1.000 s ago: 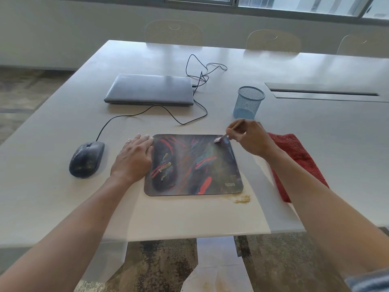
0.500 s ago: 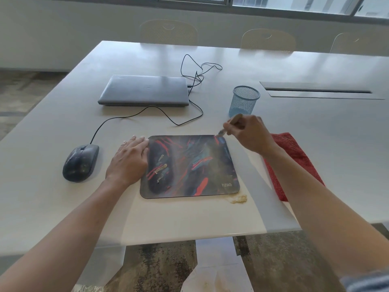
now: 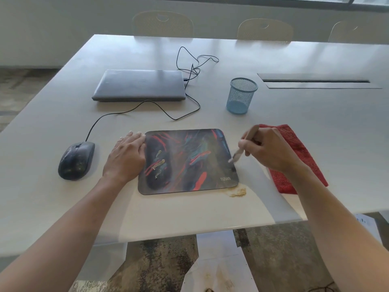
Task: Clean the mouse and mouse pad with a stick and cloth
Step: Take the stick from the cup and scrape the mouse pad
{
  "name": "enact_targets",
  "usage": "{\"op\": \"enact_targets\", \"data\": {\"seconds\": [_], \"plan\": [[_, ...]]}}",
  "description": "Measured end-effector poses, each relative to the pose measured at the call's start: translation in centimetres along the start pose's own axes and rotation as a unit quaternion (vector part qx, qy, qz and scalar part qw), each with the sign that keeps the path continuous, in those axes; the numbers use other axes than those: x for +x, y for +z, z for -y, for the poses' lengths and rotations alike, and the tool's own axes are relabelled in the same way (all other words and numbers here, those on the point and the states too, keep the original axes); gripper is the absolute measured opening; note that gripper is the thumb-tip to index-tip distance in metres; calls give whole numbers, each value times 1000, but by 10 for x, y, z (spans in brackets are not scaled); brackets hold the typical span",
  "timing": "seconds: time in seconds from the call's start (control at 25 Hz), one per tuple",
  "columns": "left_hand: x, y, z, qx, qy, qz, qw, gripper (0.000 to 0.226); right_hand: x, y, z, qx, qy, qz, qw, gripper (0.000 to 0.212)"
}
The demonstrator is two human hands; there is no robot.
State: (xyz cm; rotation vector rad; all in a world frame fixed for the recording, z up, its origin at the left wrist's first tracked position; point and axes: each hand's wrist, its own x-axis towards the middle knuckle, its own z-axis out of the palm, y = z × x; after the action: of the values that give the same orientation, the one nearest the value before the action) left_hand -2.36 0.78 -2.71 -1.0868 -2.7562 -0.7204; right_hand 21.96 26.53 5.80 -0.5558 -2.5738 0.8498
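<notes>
A dark mouse pad [image 3: 187, 163] with red and blue streaks lies on the white table, with pale smears on its left half. My left hand [image 3: 126, 157] lies flat, fingers apart, pressing on the pad's left edge. My right hand [image 3: 267, 150] grips a thin wooden stick [image 3: 242, 147], whose tip touches the pad's right edge. A dark wired mouse [image 3: 76, 160] sits left of my left hand. A red cloth [image 3: 294, 157] lies under and right of my right hand. A tan pile of scraped dirt [image 3: 236, 191] sits at the pad's near right corner.
A shut grey laptop [image 3: 140, 85] lies behind the pad, with the black mouse cable [image 3: 189, 66] looping beside it. A blue mesh cup [image 3: 241, 95] stands behind the cloth. A cable slot [image 3: 315, 81] is cut in the table at right. Chairs [image 3: 163, 24] line the far side.
My right hand has drawn the stick from the pad's far right corner down along the right edge toward me. My left hand stays on the left edge.
</notes>
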Motion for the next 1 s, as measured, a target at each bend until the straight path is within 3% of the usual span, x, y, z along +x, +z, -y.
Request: {"op": "enact_targets", "data": {"seconds": [0.12, 0.48, 0.72, 0.88, 1.0], "plan": [[0, -1, 0, 0, -2, 4, 1000, 40, 15, 11, 9, -9, 1, -33, 999, 17], [0, -1, 0, 0, -6, 8, 1000, 40, -35, -4, 2, 27, -7, 63, 998, 17], [-1, -3, -1, 4, -1, 8, 1000, 40, -7, 18, 20, 26, -19, -35, 999, 19], [-1, -2, 0, 3, -3, 12, 1000, 41, -19, 26, 19, 17, -27, 10, 999, 16], [0, -1, 1, 2, -3, 11, 1000, 41, -42, 10, 15, 35, -46, 91, 994, 16]]}}
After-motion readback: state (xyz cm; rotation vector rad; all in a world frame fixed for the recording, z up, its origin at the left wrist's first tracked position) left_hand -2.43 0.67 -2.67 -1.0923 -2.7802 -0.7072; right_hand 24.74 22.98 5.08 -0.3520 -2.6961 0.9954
